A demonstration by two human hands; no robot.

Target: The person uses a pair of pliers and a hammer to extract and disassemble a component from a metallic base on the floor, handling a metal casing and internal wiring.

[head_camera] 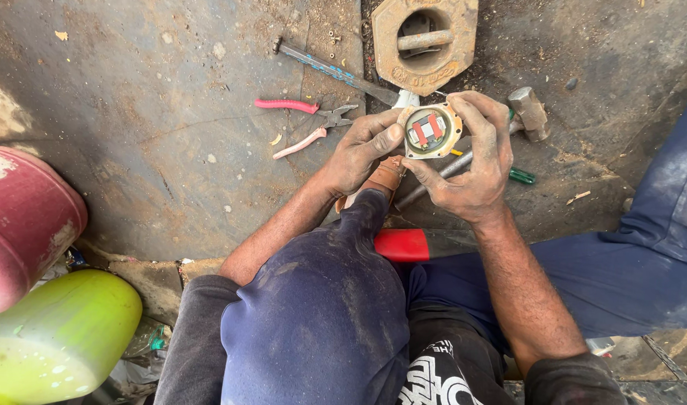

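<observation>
Holding one round metal part (431,131) between them, the left hand (362,154) and right hand (474,161) close their fingers on its rim, above the person's knee; its open face, showing red and white pieces, turns up toward the camera, so no long axis can be told; on the ground lie one pair of pink-handled pliers (309,124), one hammer (529,112), one green-handled screwdriver (519,175) and one rusty octagonal weight (426,41); the surface is dirty, oil-stained concrete floor (148,112); one green container (58,337) stands at left.
</observation>
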